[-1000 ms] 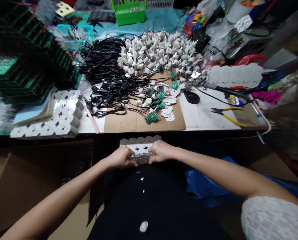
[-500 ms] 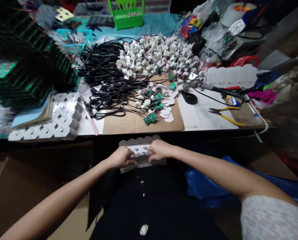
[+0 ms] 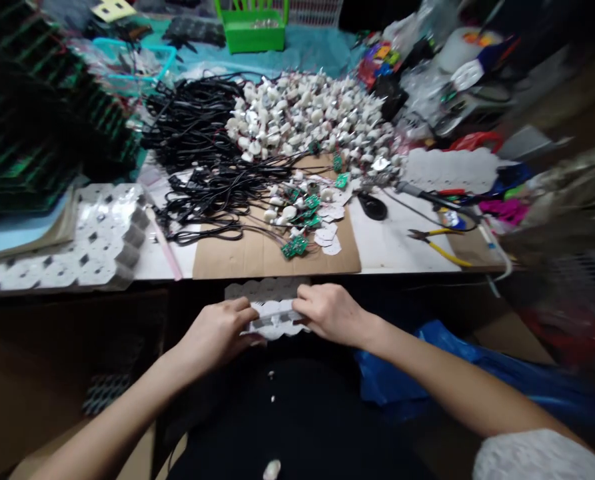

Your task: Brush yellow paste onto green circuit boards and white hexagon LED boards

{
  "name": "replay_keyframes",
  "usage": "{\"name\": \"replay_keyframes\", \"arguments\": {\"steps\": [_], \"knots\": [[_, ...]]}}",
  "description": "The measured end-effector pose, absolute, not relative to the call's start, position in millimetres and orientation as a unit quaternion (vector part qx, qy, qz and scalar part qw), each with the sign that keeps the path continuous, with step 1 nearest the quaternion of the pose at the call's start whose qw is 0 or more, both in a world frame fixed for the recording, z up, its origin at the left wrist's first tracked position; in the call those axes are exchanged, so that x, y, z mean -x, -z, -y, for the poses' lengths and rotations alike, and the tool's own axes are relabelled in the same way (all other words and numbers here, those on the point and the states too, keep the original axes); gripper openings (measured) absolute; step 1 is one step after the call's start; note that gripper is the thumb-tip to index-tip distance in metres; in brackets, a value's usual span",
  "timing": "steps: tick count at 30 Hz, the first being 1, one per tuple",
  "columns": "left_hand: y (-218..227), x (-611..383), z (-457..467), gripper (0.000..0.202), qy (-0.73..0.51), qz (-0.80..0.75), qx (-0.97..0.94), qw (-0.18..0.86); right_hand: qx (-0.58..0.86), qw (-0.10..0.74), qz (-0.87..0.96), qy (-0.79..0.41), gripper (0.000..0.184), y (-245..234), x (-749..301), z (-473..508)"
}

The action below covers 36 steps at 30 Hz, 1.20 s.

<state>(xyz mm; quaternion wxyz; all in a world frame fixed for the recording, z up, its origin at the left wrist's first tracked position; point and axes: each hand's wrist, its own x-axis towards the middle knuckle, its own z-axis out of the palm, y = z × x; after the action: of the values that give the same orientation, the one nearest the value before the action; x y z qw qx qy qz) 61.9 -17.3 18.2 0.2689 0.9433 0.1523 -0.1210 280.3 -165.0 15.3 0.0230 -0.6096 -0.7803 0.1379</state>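
A white panel with a scalloped edge [image 3: 277,328] lies low before my body, below the table's front edge. My left hand [image 3: 226,328] grips its left end, fingers curled over the top and the thumb below. At the right end my right hand [image 3: 331,313] is closed on the same panel. It is tilted, with a narrow fold or second layer showing between my hands. Just behind it, a greyer scalloped sheet [image 3: 262,288] shows in shadow; whether the two are joined I cannot tell.
Cardboard [image 3: 242,257] on the table bears small green circuit boards [image 3: 296,247], black cables [image 3: 202,200] and a heap of white parts [image 3: 307,113]. Yellow-handled pliers [image 3: 444,248] lie at right. Stacked scalloped panels [image 3: 94,237] and green boards [image 3: 22,167] stand left.
Both hands have turned the panel, so its face with diamond holes no longer shows between them. The whole view has shifted slightly, with the table things now further left.
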Motion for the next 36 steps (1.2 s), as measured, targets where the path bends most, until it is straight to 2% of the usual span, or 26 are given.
{"name": "replay_keyframes", "arguments": {"steps": [2, 4, 7, 9, 10, 12, 14, 17, 21, 29, 33, 36], "knots": [[-11.8, -56.6, 6.6, 0.046, 0.129, -0.135, -0.894, 0.407, 0.609, 0.022, 0.782, -0.129, 0.014, -32.8, -293.1, 181.0], [10.3, -50.5, -4.7, 0.056, 0.114, -0.173, -0.859, 0.469, 0.649, 0.025, 0.755, -0.094, 0.02, -56.4, -318.2, 201.5], [56.9, -46.2, -14.3, 0.058, 0.04, -0.27, -0.887, 0.372, 0.762, 0.081, 0.643, 0.025, 0.028, -104.7, -383.0, 234.0], [83.8, -48.0, -13.6, 0.053, 0.035, -0.3, -0.904, 0.301, 0.83, 0.125, 0.512, 0.183, 0.037, -136.8, -442.5, 249.2], [94.1, -50.2, -11.9, 0.052, 0.049, -0.304, -0.912, 0.272, 0.853, 0.115, 0.455, 0.227, 0.041, -149.0, -475.1, 253.1], [108.8, -56.3, -8.4, 0.052, 0.075, -0.3, -0.922, 0.232, 0.904, 0.052, 0.371, 0.207, 0.041, -161.3, -540.0, 252.7], [118.8, -62.0, -6.8, 0.047, 0.073, -0.29, -0.928, 0.221, 0.932, -0.037, 0.352, 0.076, 0.043, -156.0, -596.7, 242.9], [133.3, -64.4, -8.0, 0.037, 0.055, -0.302, -0.925, 0.223, 0.921, -0.076, 0.383, -0.015, 0.034, -126.1, -656.5, 218.5], [156.1, -56.9, -9.4, 0.035, 0.034, -0.338, -0.919, 0.2, 0.906, -0.11, 0.404, -0.062, 0.024, -85.6, -700.8, 190.3], [162.0, -55.4, -6.0, 0.036, 0.044, -0.354, -0.918, 0.172, 0.917, -0.119, 0.379, -0.032, 0.04, -59.9, -733.3, 178.7], [144.0, -67.2, -1.6, 0.035, 0.055, -0.345, -0.923, 0.162, 0.93, -0.098, 0.353, 0.023, 0.046, -79.4, -715.7, 186.4], [119.1, -79.3, 4.7, 0.03, 0.072, -0.319, -0.93, 0.166, 0.927, -0.042, 0.362, 0.086, 0.037, -105.3, -667.1, 190.6]]}}
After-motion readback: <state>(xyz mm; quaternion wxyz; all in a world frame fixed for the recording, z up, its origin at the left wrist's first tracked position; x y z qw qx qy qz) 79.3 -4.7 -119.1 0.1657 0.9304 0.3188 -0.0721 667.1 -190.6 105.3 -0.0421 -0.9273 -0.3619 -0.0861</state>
